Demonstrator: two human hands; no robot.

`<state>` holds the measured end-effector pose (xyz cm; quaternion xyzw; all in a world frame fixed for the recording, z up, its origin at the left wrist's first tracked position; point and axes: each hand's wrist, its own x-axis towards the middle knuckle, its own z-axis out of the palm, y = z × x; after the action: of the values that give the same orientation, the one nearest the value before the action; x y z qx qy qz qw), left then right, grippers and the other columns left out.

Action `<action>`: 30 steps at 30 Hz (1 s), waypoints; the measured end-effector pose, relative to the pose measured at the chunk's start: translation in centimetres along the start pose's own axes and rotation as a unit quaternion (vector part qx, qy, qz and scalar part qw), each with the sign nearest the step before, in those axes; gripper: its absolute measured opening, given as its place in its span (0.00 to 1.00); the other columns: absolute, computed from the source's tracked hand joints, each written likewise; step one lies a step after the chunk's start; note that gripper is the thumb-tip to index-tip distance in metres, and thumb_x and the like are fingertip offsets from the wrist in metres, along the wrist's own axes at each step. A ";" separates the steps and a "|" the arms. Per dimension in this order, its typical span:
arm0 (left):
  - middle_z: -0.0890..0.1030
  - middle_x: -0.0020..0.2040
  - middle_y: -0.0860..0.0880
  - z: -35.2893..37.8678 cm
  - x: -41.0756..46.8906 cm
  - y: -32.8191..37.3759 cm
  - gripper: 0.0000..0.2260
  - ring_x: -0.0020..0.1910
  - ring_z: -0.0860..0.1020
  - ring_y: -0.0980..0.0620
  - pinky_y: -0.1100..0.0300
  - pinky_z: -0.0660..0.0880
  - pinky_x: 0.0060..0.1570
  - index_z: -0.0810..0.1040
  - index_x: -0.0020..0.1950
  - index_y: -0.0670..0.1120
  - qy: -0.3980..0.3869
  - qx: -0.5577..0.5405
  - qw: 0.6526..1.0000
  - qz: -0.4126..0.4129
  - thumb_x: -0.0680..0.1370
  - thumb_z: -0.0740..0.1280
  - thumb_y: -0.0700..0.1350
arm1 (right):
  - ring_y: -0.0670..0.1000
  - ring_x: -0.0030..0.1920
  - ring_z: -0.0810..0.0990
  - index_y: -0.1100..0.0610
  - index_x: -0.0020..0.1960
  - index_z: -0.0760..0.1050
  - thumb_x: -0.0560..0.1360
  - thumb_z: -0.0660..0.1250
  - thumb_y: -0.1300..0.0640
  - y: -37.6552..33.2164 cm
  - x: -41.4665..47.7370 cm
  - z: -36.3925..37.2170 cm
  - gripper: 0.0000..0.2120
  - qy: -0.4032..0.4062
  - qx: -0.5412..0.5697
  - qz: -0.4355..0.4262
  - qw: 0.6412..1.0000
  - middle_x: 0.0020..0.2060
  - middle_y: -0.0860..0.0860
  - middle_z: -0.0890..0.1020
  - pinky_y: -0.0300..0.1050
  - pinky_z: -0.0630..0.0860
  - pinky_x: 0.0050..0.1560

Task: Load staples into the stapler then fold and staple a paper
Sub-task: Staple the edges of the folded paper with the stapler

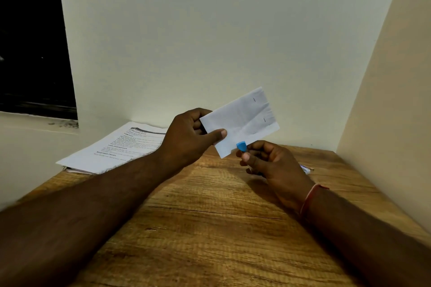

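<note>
My left hand [191, 135] pinches the near left end of a folded white paper [242, 121] and holds it up above the wooden table [210, 216]. Two staples show as short dark lines near the paper's far right edge. My right hand [272, 165] is curled round a small stapler [241, 146]; only its blue tip shows, just under the paper's lower edge. The rest of the stapler is hidden inside my fingers.
A stack of printed sheets [121, 147] lies at the table's back left corner. A small white and purple item [306, 169] lies on the table behind my right hand. Walls close in at the back and right. A dark window is at upper left.
</note>
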<state>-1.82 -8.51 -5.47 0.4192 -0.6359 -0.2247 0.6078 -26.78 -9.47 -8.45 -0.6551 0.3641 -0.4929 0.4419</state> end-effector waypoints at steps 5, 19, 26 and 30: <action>0.91 0.56 0.50 0.1 0.0 -0.1 0.19 0.55 0.91 0.53 0.48 0.89 0.56 0.85 0.65 0.48 -0.005 0.001 1.000 0.006 0.76 0.85 0.45 | 0.56 0.59 0.89 0.56 0.61 0.86 0.80 0.78 0.58 -0.2 -0.1 0.2 0.10 0.001 -0.018 -0.002 1.000 0.56 0.52 0.92 0.54 0.84 0.62; 0.91 0.53 0.52 0.3 -0.1 0.1 0.17 0.52 0.91 0.54 0.52 0.90 0.52 0.85 0.61 0.52 -0.005 0.008 1.000 0.010 0.75 0.85 0.46 | 0.50 0.54 0.91 0.55 0.59 0.87 0.80 0.78 0.56 -0.4 0.0 0.1 0.08 0.016 -0.061 -0.015 0.998 0.53 0.49 0.92 0.51 0.85 0.57; 0.91 0.53 0.52 0.3 -0.2 0.4 0.17 0.51 0.91 0.55 0.51 0.90 0.53 0.86 0.62 0.51 -0.007 0.019 1.000 0.014 0.75 0.85 0.46 | 0.49 0.51 0.91 0.57 0.61 0.86 0.79 0.78 0.56 -0.5 0.1 0.0 0.11 0.023 -0.057 -0.024 0.998 0.52 0.50 0.92 0.41 0.85 0.47; 0.91 0.53 0.52 0.3 -0.2 0.4 0.17 0.51 0.91 0.56 0.50 0.90 0.53 0.85 0.60 0.53 -0.006 0.027 0.999 0.017 0.75 0.85 0.46 | 0.50 0.51 0.91 0.56 0.61 0.87 0.80 0.78 0.55 -0.5 0.0 0.0 0.11 0.023 -0.061 -0.025 0.998 0.52 0.51 0.92 0.42 0.86 0.48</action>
<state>-2.24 -8.23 -5.28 0.4232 -0.6524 -0.1999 0.5961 -26.79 -9.35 -7.96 -0.6784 0.3872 -0.4957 0.3797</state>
